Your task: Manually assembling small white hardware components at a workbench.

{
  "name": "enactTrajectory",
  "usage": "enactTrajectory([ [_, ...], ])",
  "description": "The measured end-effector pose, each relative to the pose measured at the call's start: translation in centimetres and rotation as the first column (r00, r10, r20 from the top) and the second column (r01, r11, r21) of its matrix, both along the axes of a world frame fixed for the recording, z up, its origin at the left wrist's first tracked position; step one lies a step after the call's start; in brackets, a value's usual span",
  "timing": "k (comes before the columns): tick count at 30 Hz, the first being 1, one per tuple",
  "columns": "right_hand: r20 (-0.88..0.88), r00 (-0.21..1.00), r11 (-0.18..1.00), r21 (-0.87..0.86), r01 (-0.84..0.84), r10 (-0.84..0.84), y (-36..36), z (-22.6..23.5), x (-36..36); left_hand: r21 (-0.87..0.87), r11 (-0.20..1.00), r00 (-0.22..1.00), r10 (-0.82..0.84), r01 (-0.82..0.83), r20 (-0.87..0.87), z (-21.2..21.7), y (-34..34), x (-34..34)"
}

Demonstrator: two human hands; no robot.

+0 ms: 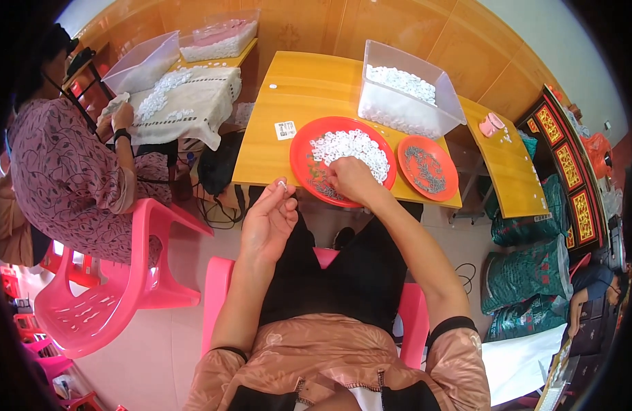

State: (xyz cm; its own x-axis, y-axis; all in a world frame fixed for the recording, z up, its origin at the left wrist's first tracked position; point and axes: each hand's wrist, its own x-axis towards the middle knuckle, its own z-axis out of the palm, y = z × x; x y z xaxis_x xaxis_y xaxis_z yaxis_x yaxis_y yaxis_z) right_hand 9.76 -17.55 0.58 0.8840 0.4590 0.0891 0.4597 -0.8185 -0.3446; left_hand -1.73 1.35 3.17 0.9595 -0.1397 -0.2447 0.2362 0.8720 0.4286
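Nearest, our left hand [269, 218] pinches one small white part [282, 183] at the table [275, 147] edge, where it could slip floorward. Beyond, our right hand [351, 179], fingers curled, picks in the large red plate [302, 159]; a nudge might scatter its white pieces [350, 147].

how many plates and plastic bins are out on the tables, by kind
red plates: 2, a large one and a small one
clear plastic bins: 3, one on the yellow table by the plates, two on the far table
total: 5
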Motion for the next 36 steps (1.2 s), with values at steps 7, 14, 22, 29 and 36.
enactTrajectory([
  [7, -0.055, 0.998, 0.995, 0.094, -0.028, 0.034, -0.1, 0.2, -0.6, 0.166, 0.985, 0.999, 0.034, -0.038, 0.027, 0.2, -0.5, -0.2],
  [14, -0.113, 0.985, 0.787, 0.593, 0.170, -0.128, -0.5, 2.7, -4.4, 0.393, 0.911, 0.989, 0.086, -0.126, 0.118, 1.4, -1.9, -0.8],
  [22, 0.067, 0.996, 0.588, 0.804, -0.090, 0.061, 0.6, 7.7, -11.0, 0.512, 0.843, 0.974, 0.054, -0.162, 0.220, 2.5, -3.1, -2.1],
  [29, 0.069, 0.997, 0.571, 0.817, -0.079, 0.039, 0.6, 8.5, -12.2, 0.536, 0.829, 0.970, 0.028, -0.158, 0.242, 3.4, -3.9, -2.8],
  [36, 0.118, 0.992, 0.536, 0.836, -0.120, 0.037, 0.8, 8.5, -12.5, 0.572, 0.793, 0.948, 0.020, -0.209, 0.319, 3.2, -3.8, -2.7],
])
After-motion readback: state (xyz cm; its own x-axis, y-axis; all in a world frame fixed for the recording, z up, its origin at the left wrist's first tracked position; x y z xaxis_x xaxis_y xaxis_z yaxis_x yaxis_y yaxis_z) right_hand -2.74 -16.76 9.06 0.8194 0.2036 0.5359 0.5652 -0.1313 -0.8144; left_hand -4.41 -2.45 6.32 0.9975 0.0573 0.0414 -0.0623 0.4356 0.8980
